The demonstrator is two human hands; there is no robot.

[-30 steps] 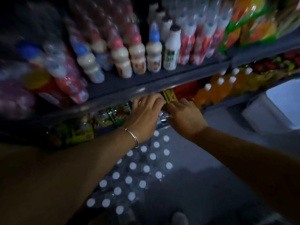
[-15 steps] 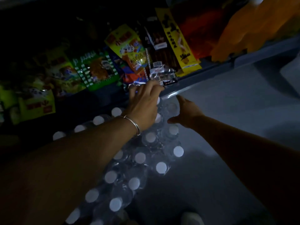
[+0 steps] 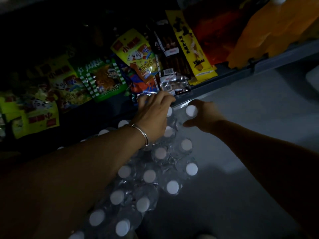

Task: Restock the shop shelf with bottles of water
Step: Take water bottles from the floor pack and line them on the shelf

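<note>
Bottles of water [image 3: 150,175], white-capped and bundled in clear plastic wrap, stand in rows on the grey floor [image 3: 241,135] just below the lower edge of a shop shelf [image 3: 224,77], seen from a head-worn camera looking down in dim light. The person's left hand [image 3: 153,116], a silver bangle [image 3: 142,133] on its wrist, reaches over the far end of the pack, its fingers curled downward at the pack's top edge by the shelf lip; whether they actually grasp the wrap or a bottle cannot be told from this angle. The right hand [image 3: 205,118] lies at the pack's far right corner, its fingers wrapped around the neck of a single bottle [image 3: 191,111] whose white cap shows just above the thumb side of the hand. Both forearms stretch in from the bottom of the frame, the left crossing over the nearer bottles. On the shelf behind the hands stand snack packets: a green striped bag [image 3: 103,78], a yellow-topped bag with a cartoon panda [image 3: 136,52], a tall yellow packet [image 3: 191,47], and yellow-green bags [image 3: 34,116] further left. Large orange bottles [image 3: 276,31] fill the shelf at the upper right, blurred.
</note>
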